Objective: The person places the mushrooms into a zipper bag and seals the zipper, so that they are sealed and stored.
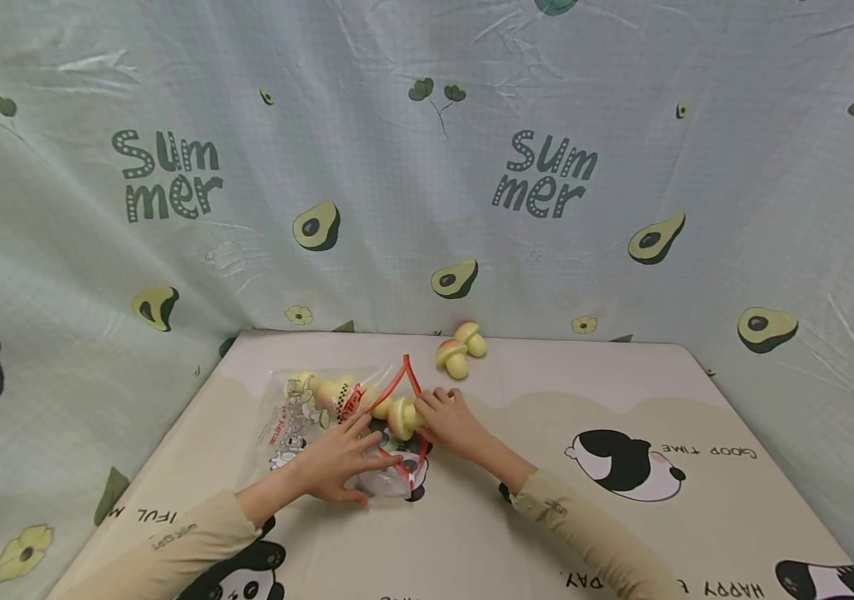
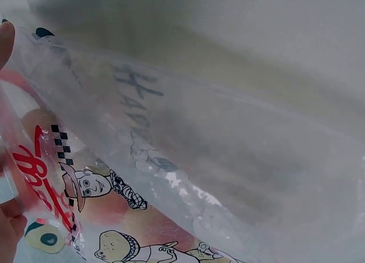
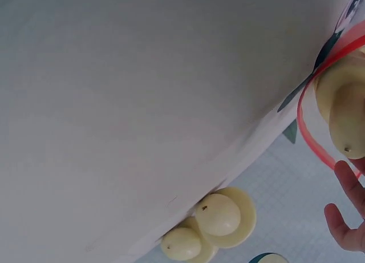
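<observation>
A clear plastic bag point(image 1: 287, 437) with cartoon prints and a red-edged mouth lies on the table, several yellow-pink toy mushrooms point(image 1: 325, 393) inside. My left hand point(image 1: 337, 458) rests on the bag near its mouth, fingers spread; in the left wrist view only some fingertips point(image 2: 10, 229) show at the edge. At the red rim point(image 3: 304, 123), my right hand point(image 1: 452, 423) pinches a toy mushroom point(image 1: 402, 419) by its stem side. That mushroom point(image 3: 347, 117) is partly cut off in the right wrist view, as are the fingers.
Two more toy mushrooms point(image 1: 452, 358) sit together near the table's back edge, behind the right hand. The table cover point(image 1: 516, 508) has dog prints and lettering. A pale curtain point(image 1: 389, 175) with avocado prints hangs behind and at both sides.
</observation>
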Motion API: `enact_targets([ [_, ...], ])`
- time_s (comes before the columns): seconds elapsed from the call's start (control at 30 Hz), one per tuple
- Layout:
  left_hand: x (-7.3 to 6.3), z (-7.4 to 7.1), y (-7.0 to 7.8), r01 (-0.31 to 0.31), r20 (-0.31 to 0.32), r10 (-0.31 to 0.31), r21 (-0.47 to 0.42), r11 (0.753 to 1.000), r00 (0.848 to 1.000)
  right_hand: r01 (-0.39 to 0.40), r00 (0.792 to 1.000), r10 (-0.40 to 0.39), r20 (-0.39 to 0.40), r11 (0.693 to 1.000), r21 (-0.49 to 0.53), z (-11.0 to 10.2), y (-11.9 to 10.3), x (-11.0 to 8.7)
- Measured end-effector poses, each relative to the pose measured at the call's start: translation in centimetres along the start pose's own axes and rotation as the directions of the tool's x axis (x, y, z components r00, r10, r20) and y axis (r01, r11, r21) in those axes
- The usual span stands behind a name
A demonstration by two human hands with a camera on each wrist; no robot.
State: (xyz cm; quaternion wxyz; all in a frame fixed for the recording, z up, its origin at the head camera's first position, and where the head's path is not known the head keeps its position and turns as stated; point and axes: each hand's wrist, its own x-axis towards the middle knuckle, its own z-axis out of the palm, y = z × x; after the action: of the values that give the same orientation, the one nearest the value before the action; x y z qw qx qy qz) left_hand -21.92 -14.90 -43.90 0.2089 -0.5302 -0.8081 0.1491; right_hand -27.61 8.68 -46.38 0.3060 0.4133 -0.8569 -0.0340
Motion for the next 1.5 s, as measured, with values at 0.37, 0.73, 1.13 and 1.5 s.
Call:
enact_targets([
  [0.37, -0.1, -0.1, 0.1, 0.0, 0.012, 0.0, 0.0, 1.0, 1.0, -0.009, 0.999, 0.011, 0.045, 0.998, -0.055, -0.2, -0.1, 0.0],
  [0.73, -0.2, 0.0, 0.2, -0.023, 0.011, 0.023, -0.008, 1.0, 1.0, -0.022, 0.988, 0.025, 0.15, 1.0, -0.02, -0.7, 0.2, -0.7],
  [1.13, 0.1, 0.0, 0.7, -0.053, 0.058, 0.052, 0.013, 0.999, 0.997, 0.033, 0.971, -0.053, 0.231, 0.995, 0.09, -1.6, 0.5, -2.2],
  [1.5, 0.5, -0.1, 1.1, -0.07, 0.036, 0.069, 0.023, 0.997, 0.997, 0.035, 0.944, -0.074, 0.323, 0.992, 0.124, -2.3, 0.6, -2.9],
])
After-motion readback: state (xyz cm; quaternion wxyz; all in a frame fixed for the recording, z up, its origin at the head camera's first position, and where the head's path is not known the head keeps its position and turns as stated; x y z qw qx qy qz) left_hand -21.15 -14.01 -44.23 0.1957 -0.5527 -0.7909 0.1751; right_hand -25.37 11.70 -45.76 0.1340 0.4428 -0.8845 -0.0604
